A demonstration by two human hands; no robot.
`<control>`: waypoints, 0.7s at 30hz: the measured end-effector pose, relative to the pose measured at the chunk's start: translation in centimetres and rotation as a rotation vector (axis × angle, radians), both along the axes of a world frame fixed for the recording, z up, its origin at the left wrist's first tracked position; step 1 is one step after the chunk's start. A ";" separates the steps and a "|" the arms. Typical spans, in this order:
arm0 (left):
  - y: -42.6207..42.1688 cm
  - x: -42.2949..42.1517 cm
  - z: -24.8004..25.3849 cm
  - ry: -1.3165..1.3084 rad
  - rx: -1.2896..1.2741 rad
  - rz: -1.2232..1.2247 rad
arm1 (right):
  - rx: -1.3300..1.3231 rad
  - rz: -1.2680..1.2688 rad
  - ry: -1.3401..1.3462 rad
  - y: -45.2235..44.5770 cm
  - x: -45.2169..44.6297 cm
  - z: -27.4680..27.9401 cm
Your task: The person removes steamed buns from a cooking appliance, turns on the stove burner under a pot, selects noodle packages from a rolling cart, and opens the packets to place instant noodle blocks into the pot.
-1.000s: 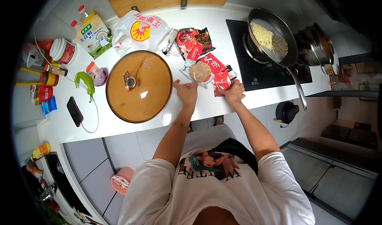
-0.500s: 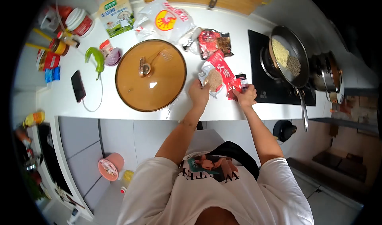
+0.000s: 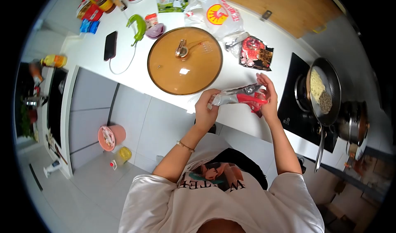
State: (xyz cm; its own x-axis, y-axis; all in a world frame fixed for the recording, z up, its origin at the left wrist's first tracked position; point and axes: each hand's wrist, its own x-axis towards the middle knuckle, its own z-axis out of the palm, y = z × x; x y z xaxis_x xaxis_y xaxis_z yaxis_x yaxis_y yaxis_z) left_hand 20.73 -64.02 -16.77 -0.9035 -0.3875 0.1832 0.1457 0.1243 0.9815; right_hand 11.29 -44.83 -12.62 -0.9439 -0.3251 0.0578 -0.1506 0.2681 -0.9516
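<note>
A red and silver food packet [image 3: 232, 97] is stretched between my two hands near the counter's front edge. My left hand [image 3: 206, 111] is closed round its silver end. At the red end is my right hand [image 3: 269, 101], its thumb against the packet and some fingers extended behind it. The packet is tilted, so its printed front hardly shows. Beyond my hands lies a black and red printed packet [image 3: 256, 53]. Left of them sits a large glass lid [image 3: 171, 74] with a knob.
On the black hob [image 3: 290, 93] at right stands a frying pan [image 3: 335, 84] holding yellowish and grey-brown food, its handle jutting past the counter. A pot [image 3: 355, 123] is beside it. A plastic bag [image 3: 202, 8], green pepper [image 3: 140, 29], purple onion [image 3: 155, 31] and phone [image 3: 110, 45] lie on the counter [image 3: 136, 82].
The packet, which lay face up with beige contents showing, is now lifted and tilted toward me. My right hand has shifted its hold. The view has turned, sliding the counter items.
</note>
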 end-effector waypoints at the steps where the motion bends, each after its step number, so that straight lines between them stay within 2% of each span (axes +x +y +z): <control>1: -0.3 0.4 0.3 -0.008 -0.008 0.027 | -0.012 0.049 -0.008 -0.7 0.7 0.8; 3: -0.8 1.4 1.4 0.050 -0.047 0.079 | -0.010 0.095 0.116 -2.0 1.7 2.0; 4: -1.0 2.0 1.7 0.023 0.033 0.071 | -0.015 0.108 0.106 -2.5 2.3 3.0; 8: -1.5 3.3 3.1 0.037 0.123 0.131 | 0.122 0.165 0.368 -3.9 3.4 6.3; 12: -1.6 4.2 4.4 0.030 0.079 0.143 | 0.157 0.201 0.548 -5.0 4.0 8.2; 14: -1.7 4.7 5.1 0.078 0.244 0.137 | 0.153 0.216 0.616 -5.5 4.2 9.2; 15: -1.6 4.8 5.6 0.083 0.244 0.146 | 0.150 0.225 0.621 -5.6 4.3 9.5; 17: -1.5 4.9 6.9 0.109 0.560 0.159 | 0.153 0.241 0.640 -5.8 4.5 9.8; 19: -1.8 5.4 6.6 0.086 0.520 0.184 | 0.136 0.250 0.642 -6.0 4.6 9.8; 21: -2.2 6.0 6.7 -0.134 0.498 0.257 | 0.118 0.254 0.643 -6.1 4.7 9.7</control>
State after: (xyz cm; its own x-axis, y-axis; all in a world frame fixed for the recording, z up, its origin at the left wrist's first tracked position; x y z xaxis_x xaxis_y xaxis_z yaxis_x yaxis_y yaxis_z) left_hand 26.75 -66.25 -10.03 -0.7716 -0.6079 -0.1872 0.0420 -0.3423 0.9387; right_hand 16.02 -50.90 -2.92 -0.6285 -0.5696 0.5297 -0.7453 0.2461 -0.6196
